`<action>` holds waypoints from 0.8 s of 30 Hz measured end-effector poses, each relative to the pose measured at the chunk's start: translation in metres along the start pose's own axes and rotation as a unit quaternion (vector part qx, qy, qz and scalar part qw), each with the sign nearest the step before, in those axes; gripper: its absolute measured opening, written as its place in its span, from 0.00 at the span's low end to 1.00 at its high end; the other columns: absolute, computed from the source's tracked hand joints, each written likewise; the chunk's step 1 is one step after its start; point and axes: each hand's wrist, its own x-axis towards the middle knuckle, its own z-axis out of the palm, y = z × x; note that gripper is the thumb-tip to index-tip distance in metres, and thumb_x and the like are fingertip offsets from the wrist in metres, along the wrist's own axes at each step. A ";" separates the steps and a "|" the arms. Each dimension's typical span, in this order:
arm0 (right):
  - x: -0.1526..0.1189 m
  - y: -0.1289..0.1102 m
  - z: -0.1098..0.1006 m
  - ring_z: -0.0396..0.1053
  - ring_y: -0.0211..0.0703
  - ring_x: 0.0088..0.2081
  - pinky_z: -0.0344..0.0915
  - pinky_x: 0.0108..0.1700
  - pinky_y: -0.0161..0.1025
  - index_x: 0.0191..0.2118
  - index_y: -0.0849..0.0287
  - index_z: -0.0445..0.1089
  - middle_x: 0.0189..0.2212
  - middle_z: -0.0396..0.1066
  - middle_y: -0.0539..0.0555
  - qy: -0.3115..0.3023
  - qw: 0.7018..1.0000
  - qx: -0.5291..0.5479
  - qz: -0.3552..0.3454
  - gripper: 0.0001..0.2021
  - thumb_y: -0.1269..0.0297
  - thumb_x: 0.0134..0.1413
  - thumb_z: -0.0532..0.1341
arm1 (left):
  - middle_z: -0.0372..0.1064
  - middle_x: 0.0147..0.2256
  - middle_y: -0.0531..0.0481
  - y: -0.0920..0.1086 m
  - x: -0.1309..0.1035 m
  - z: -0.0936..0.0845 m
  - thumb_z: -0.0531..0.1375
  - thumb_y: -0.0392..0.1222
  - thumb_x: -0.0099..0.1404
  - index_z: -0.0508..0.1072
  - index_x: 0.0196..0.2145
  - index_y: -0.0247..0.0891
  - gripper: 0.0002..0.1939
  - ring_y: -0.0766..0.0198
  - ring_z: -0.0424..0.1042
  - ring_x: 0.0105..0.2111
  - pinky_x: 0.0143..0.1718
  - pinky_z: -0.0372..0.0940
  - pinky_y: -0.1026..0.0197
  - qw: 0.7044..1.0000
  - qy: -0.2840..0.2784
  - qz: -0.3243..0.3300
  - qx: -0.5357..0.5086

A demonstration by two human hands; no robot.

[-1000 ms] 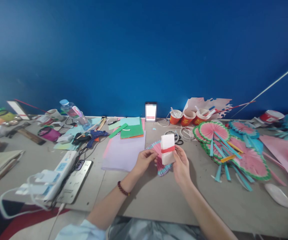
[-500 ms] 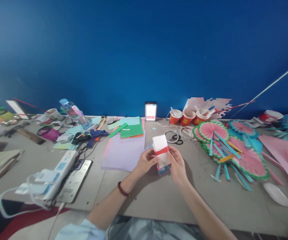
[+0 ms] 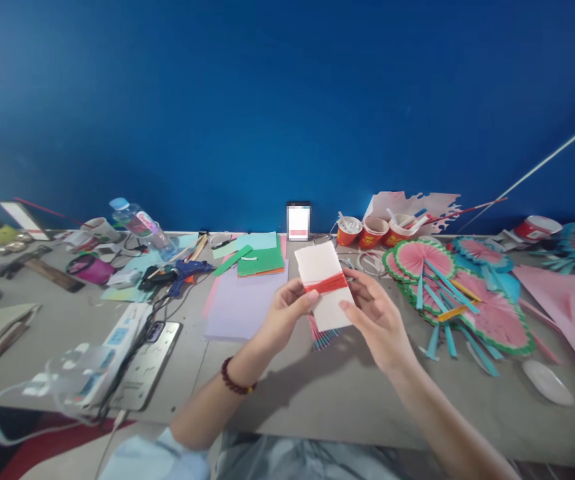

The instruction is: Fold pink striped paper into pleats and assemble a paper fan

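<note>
- Beyond the right hand (image 3: 374,320), against the blue wall (image 3: 287,100): three red paper cups (image 3: 373,231) in a row, white strips and sticks poking out of them.
- Far beyond the left hand (image 3: 284,313), out to its left: clear water bottle (image 3: 140,223) lying tilted, a white mug (image 3: 98,229) beside it.
- Held up between both hands: folded white paper packet (image 3: 323,283) with a red band (image 3: 326,285) wrapped across its middle.
- Left hand closed in a pinch on the packet's left edge at the band, thumb on top.
- Right hand half open, fingertips against the packet's lower right edge, palm turned up.
- Directly under the packet, between the hands: pleated pink and blue paper fan (image 3: 322,333), only its lower edge showing.
- Right of the right hand: spread of round pink and green paper fans (image 3: 467,293) with blue strips across them.
- Left of the left hand: lilac sheet (image 3: 240,307), then green sheets (image 3: 261,260) further back.
- Grey worktop (image 3: 317,393) underneath, cluttered; power strip (image 3: 117,333) and phone (image 3: 147,360) well to the left.
</note>
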 end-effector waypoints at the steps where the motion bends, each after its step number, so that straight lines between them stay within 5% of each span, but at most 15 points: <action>1: 0.005 -0.003 0.000 0.72 0.45 0.44 0.73 0.40 0.39 0.51 0.55 0.65 0.45 0.73 0.57 0.001 1.000 -0.006 -0.017 0.21 0.62 0.50 0.63 | 0.75 0.39 0.45 0.003 0.003 0.004 0.65 0.44 0.56 0.75 0.42 0.36 0.16 0.63 0.73 0.32 0.30 0.66 0.66 1.000 0.007 0.007 -0.002; 9: 0.043 -0.012 0.005 0.71 0.45 0.45 0.71 0.43 0.42 0.48 0.55 0.67 0.46 0.72 0.57 0.076 0.977 -0.155 -0.127 0.15 0.63 0.54 0.60 | 0.74 0.38 0.47 0.013 0.037 0.023 0.64 0.44 0.57 0.73 0.40 0.37 0.14 0.64 0.72 0.35 0.34 0.66 0.66 0.997 0.026 0.071 0.006; 12: 0.049 -0.010 0.013 0.71 0.45 0.46 0.71 0.44 0.44 0.50 0.54 0.66 0.46 0.71 0.56 0.100 0.952 -0.225 -0.183 0.17 0.66 0.53 0.60 | 0.72 0.41 0.48 0.015 0.044 0.022 0.65 0.41 0.55 0.71 0.41 0.40 0.15 0.62 0.71 0.41 0.41 0.66 0.64 0.990 0.075 0.122 -0.002; 15: 0.051 -0.005 0.019 0.71 0.46 0.43 0.69 0.46 0.46 0.50 0.52 0.66 0.43 0.73 0.55 0.126 0.905 -0.308 -0.264 0.18 0.69 0.53 0.60 | 0.71 0.46 0.46 0.015 0.046 0.017 0.65 0.42 0.55 0.72 0.43 0.39 0.17 0.59 0.69 0.47 0.47 0.64 0.60 0.991 0.066 0.115 -0.001; 18: 0.052 0.001 0.021 0.70 0.47 0.42 0.68 0.46 0.48 0.49 0.52 0.66 0.41 0.74 0.54 0.113 0.868 -0.362 -0.320 0.17 0.71 0.53 0.60 | 0.70 0.48 0.44 0.015 0.048 0.011 0.65 0.45 0.55 0.72 0.45 0.38 0.19 0.55 0.69 0.49 0.47 0.65 0.59 0.995 0.023 0.095 -0.013; 24: 0.054 -0.001 0.022 0.70 0.46 0.41 0.68 0.44 0.46 0.46 0.51 0.68 0.39 0.74 0.54 0.081 0.872 -0.348 -0.335 0.14 0.69 0.52 0.62 | 0.73 0.44 0.44 0.016 0.054 0.002 0.66 0.47 0.51 0.74 0.43 0.38 0.21 0.53 0.72 0.45 0.44 0.67 0.58 0.992 0.044 0.113 -0.031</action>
